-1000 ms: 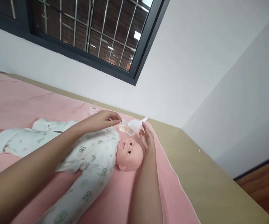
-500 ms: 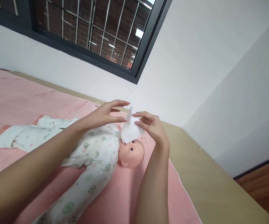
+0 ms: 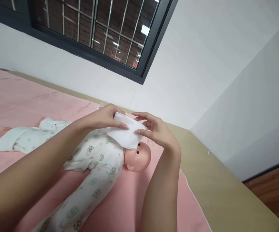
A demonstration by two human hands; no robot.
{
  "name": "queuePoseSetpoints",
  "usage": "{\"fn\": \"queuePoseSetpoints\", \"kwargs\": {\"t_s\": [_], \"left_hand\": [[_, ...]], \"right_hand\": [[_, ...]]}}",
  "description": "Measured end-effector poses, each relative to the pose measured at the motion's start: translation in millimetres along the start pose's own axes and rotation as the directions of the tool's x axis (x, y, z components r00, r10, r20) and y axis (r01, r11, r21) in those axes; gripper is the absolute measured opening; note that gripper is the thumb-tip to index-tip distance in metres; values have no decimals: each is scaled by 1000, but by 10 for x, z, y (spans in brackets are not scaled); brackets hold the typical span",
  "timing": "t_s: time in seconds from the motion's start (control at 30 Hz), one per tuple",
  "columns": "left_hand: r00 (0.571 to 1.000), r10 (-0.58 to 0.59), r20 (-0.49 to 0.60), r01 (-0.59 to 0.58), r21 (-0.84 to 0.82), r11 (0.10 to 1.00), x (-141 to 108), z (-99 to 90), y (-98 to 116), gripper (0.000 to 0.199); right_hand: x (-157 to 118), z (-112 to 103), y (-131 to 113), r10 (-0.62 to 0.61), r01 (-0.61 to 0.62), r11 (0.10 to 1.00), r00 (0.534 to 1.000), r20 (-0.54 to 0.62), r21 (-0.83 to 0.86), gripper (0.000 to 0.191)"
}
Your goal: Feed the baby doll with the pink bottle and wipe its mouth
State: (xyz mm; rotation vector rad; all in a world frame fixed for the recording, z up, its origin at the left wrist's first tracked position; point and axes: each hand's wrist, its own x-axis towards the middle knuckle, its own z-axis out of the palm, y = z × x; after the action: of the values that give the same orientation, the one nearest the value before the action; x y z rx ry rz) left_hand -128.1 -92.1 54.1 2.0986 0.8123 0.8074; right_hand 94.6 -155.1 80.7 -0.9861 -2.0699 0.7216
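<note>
A white wipe or tissue (image 3: 126,135) is spread between my hands above a baby doll's head (image 3: 139,158). My left hand (image 3: 109,117) grips its left side, thumb on top and fingers underneath. On the right side, my right hand (image 3: 155,129) pinches it with the thumb on top; some fingertips are hidden behind it. The doll lies on its back in a white patterned outfit (image 3: 100,154). The lower part of its face is hidden behind the wipe, while its eyes and an ear show.
A pink mat (image 3: 120,199) lies under the doll on a wooden surface (image 3: 202,180). A small clear item (image 3: 101,105) sits near the mat's back edge. Behind are a white wall (image 3: 183,64) and a dark-framed window (image 3: 139,75) with metal bars.
The wipe went from folded and upright to spread out wider and flatter. My left hand has closed on its left side, and my right thumb now lies across its right part.
</note>
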Motion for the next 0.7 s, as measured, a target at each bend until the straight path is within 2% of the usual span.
{"fn": "queuePoseSetpoints", "kwargs": {"t_s": [0.1,0.23,0.37,0.43,0.53,0.6,0.7], "left_hand": [[999,-49,-3,49,5,999,-8,-5,9,31],[993,-77,91,79,-13,997,-28,4,46,31],[977,-41,209,43,-6,999,-33,21,55,32],[975,8,220,-6,-9,1000,-33,32,56,33],[976,172,135,-174,3,985,-32,56,68,30],[949,313,29,-314,35,949,-32,78,81,26],[916,393,-84,-385,95,918,-39,107,104,24]], "right_hand": [[-15,-29,42,18,-17,1000,996,-88,12,43],[-7,-28,49,11,0,998,985,-173,64,39],[28,-4,45,-23,42,996,973,-230,74,35],[51,6,64,-27,50,996,964,-263,80,34],[91,22,119,-5,38,993,960,-280,113,36],[122,45,157,25,14,989,964,-265,144,42],[169,103,186,49,-11,984,976,-211,179,51]]}}
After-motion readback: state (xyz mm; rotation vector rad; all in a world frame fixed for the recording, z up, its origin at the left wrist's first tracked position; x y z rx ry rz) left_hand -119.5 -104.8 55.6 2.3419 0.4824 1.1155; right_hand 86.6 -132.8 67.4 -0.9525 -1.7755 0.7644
